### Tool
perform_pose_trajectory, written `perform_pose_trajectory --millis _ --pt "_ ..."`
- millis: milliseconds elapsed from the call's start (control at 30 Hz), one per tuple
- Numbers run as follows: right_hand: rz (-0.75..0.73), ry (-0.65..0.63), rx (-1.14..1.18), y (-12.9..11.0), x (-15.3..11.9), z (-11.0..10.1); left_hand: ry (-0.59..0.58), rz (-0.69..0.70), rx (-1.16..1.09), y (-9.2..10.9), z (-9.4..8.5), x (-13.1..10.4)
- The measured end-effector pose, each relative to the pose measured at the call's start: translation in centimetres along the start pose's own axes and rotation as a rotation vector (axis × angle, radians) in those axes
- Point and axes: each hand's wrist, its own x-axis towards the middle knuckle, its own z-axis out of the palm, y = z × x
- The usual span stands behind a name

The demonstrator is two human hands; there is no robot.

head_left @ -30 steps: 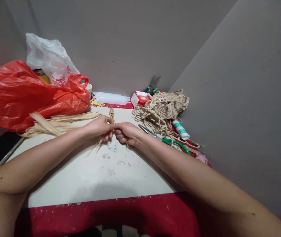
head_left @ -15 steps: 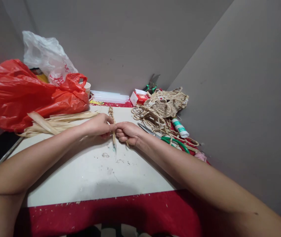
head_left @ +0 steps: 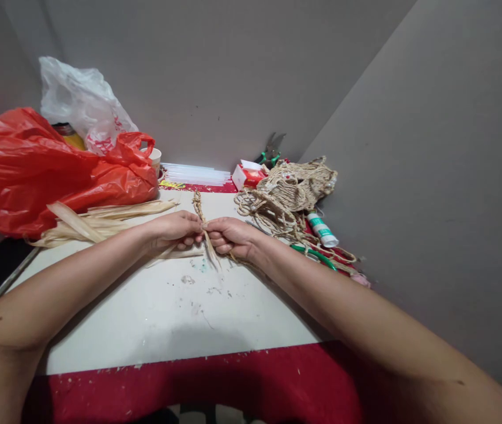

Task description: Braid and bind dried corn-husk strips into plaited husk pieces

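Observation:
A short braid of tan dried husk (head_left: 198, 206) lies on the white board (head_left: 158, 318), its far end pointing toward the wall. Fingers closed, my left hand (head_left: 179, 229) pinches the braid's near end from the left. My right hand (head_left: 230, 237) is closed there too, its thumb and forefinger meeting the left fingertips. A loose husk strip (head_left: 210, 253) hangs toward me between the hands. More strip ends come out beneath both hands; the exact crossing of the strands is hidden by my fingers.
Dried husk strips (head_left: 87, 227) lie at left by a red plastic bag (head_left: 34, 176). On the right are coiled braided cord (head_left: 299, 182), green-handled scissors (head_left: 316, 254), a thread spool (head_left: 322, 229) and a small red box (head_left: 249, 175). Clear sticks (head_left: 195, 174) lie at the back.
Loose strips now show splayed below my hands, one stretching left under the left hand. My left hand has lowered slightly. My right forearm now covers more of the scissors.

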Motion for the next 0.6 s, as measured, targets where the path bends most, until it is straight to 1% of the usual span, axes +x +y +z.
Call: perform_pose_trajectory --millis 267,333,367,400,433,500,533,567,600 --pt "0.033 -0.046 -0.097 -0.9 -0.3 -0.5 -0.024 0.034 0.039 0.2 -0.9 0.2" --pt "0.036 -0.038 -0.100 -1.0 -0.5 -0.6 -0.011 0.049 0.118 0.4 -1.5 0.3" --pt "0.031 -0.034 -0.095 -1.0 -0.5 -0.6 0.029 0.059 0.199 0.5 -1.8 0.2" --pt "0.025 -0.031 -0.087 -1.0 -0.6 -0.7 0.097 0.080 0.312 0.7 -2.0 0.1" --pt "0.019 -0.028 -0.077 -1.0 -0.7 -0.7 0.190 0.118 0.452 0.9 -2.1 -0.1" --pt "0.012 -0.030 -0.052 -0.9 -0.8 -0.9 0.383 0.231 0.761 1.3 -1.7 -0.8" --pt "0.013 -0.034 -0.041 -0.8 -0.8 -1.0 0.444 0.289 0.904 1.5 -1.1 -1.3" --pt "0.015 -0.039 -0.029 -0.8 -0.8 -1.1 0.456 0.323 1.019 1.6 -0.4 -1.8" --pt "0.016 -0.044 -0.017 -0.7 -0.7 -1.2 0.418 0.315 1.101 1.5 0.4 -2.2"
